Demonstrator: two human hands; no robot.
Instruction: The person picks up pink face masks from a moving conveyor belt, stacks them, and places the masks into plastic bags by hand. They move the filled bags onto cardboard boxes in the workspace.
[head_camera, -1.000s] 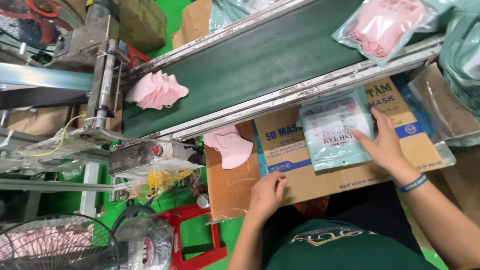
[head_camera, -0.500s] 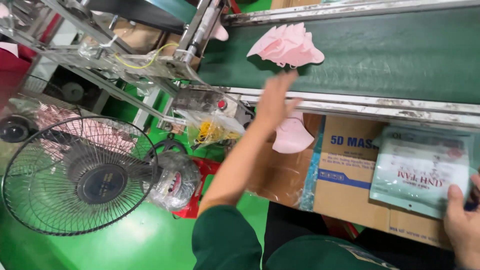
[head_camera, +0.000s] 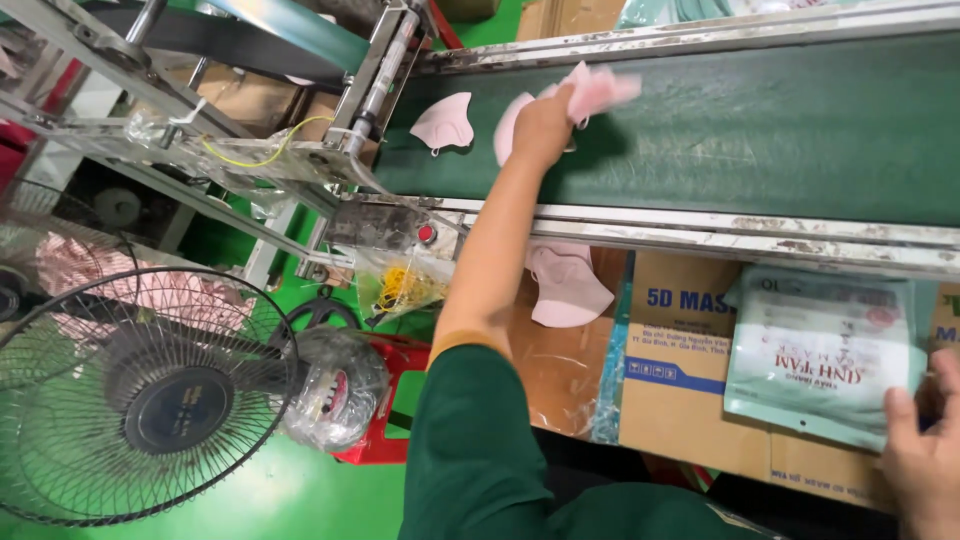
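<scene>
At the lower right of the frame lies a flat pale-green pouch with a white printed panel, resting on a brown cardboard box that bears blue print and a small blue label. The right hand touches the pouch's lower right corner.

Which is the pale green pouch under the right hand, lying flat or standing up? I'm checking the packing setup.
Lying flat. The pouch rests face-up on the cardboard box, with the right hand on its lower right corner.
</scene>
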